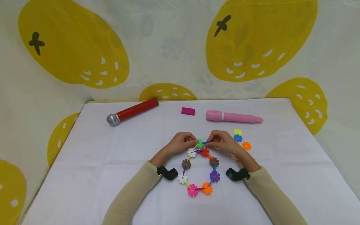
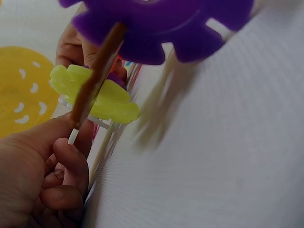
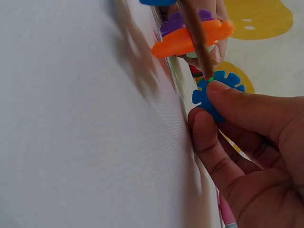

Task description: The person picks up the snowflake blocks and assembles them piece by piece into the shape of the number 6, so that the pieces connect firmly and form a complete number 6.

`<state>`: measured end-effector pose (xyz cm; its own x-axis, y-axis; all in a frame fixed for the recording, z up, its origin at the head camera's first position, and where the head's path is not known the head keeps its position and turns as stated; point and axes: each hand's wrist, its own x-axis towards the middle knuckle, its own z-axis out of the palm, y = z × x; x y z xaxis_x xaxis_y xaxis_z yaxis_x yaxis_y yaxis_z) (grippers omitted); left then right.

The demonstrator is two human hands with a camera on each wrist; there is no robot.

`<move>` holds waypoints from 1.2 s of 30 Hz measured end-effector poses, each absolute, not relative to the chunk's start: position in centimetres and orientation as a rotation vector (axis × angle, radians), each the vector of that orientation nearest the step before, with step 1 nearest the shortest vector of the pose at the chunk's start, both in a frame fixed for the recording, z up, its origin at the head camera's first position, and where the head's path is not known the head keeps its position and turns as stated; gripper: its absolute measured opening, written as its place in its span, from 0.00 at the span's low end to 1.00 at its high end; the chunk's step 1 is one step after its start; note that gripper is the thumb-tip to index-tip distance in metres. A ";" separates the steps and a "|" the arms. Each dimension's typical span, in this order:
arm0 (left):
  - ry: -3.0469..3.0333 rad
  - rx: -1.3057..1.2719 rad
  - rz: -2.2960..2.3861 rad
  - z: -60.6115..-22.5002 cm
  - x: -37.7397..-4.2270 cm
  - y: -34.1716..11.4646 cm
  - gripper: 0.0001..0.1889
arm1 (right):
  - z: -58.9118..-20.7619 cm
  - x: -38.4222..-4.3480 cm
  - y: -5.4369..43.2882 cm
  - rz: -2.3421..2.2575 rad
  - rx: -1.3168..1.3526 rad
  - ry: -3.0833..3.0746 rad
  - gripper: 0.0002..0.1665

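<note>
A ring of notched interlocking discs (image 1: 215, 177) in several colours lies on the white table, each slotted edge-on into its neighbours. At its far end, my left hand (image 1: 182, 142) pinches the green interlocking disc (image 1: 200, 143) by its left side; the exact contact is partly hidden. From the right, my right hand (image 1: 223, 142) holds a blue interlocking disc (image 3: 209, 95) between thumb and index finger, its edge against the green disc. A white disc (image 1: 192, 152) and a red disc (image 1: 204, 152) sit just below. Purple and brown discs fill the near part of the left wrist view.
Loose yellow (image 1: 237, 132), blue (image 1: 237, 138) and orange (image 1: 246, 146) discs lie beyond my right forearm, with others partly under it. Along the back are a red toy microphone (image 1: 136, 110), a magenta block (image 1: 188, 111) and a pink pen-shaped object (image 1: 234, 117). A patterned cloth hangs behind.
</note>
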<state>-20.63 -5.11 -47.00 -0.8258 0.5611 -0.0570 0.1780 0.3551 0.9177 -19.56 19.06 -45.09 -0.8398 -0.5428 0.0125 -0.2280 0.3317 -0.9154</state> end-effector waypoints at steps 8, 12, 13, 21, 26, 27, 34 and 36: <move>2.248 0.643 1.465 -47.1 -20.7 -5.0 0.09 | -45.2 -19.7 18.7 -1.494 -0.709 2.307 0.04; 2.249 0.649 1.450 -47.1 -20.6 -4.8 0.10 | -45.1 -19.7 18.5 -1.448 -0.714 2.327 0.05; 2.250 0.654 1.445 -47.1 -20.6 -4.8 0.10 | -45.1 -19.7 18.5 -1.439 -0.716 2.327 0.05; 2.268 0.670 1.419 -47.2 -20.5 -5.0 0.10 | -45.0 -19.5 19.3 -1.383 -0.749 2.351 0.09; 2.274 0.639 1.441 -47.2 -20.6 -5.0 0.10 | -45.0 -19.3 20.5 -1.373 -0.748 2.392 0.11; 2.276 0.625 1.452 -47.3 -20.6 -5.0 0.10 | -44.9 -19.3 20.7 -1.371 -0.738 2.394 0.11; 2.276 0.536 1.543 -47.4 -20.7 -5.0 0.12 | -44.4 -18.9 22.4 -1.344 -0.661 2.357 0.10; 2.273 0.531 1.559 -47.3 -20.7 -4.9 0.12 | -44.3 -18.7 23.0 -1.342 -0.650 2.357 0.09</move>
